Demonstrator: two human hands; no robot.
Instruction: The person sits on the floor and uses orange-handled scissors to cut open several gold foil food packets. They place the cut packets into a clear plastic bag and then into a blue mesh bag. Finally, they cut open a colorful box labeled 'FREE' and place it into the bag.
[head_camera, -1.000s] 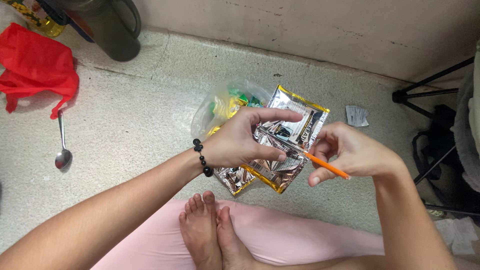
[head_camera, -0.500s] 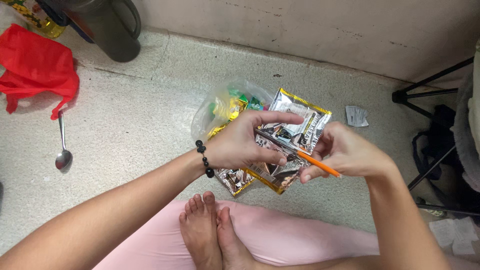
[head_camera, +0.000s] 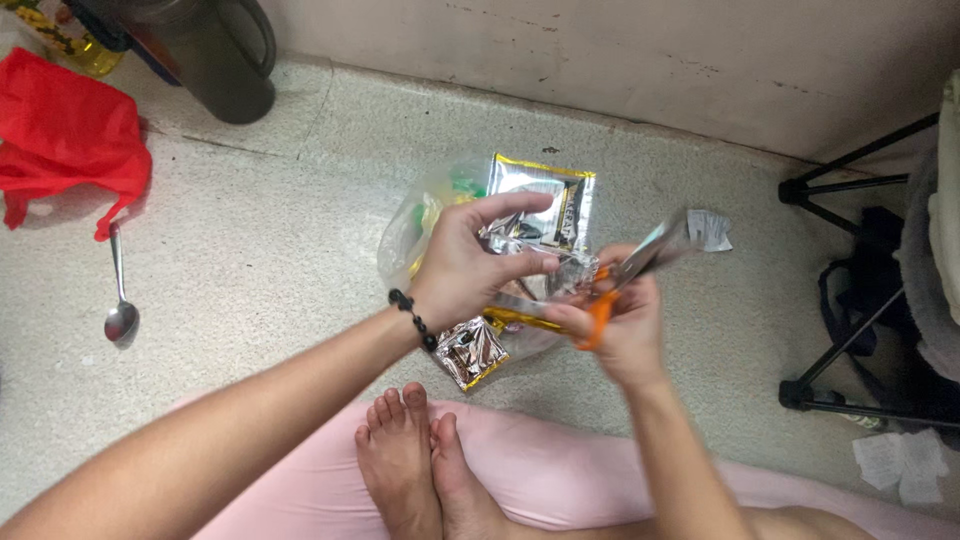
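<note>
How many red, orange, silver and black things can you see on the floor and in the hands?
Red: 1, crumpled red plastic bag
Orange: 1, orange-handled scissors
Silver: 3, metal spoon, two shiny foil sachets
Black: 1, dark jug
Total: 6

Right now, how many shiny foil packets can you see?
2. One gold-edged foil packet is held up in the left hand; a smaller foil packet lies below that wrist. The plastic bag may hide more.

speckled floor (head_camera: 250, 250) — scuffed pale wall (head_camera: 600, 50)
</note>
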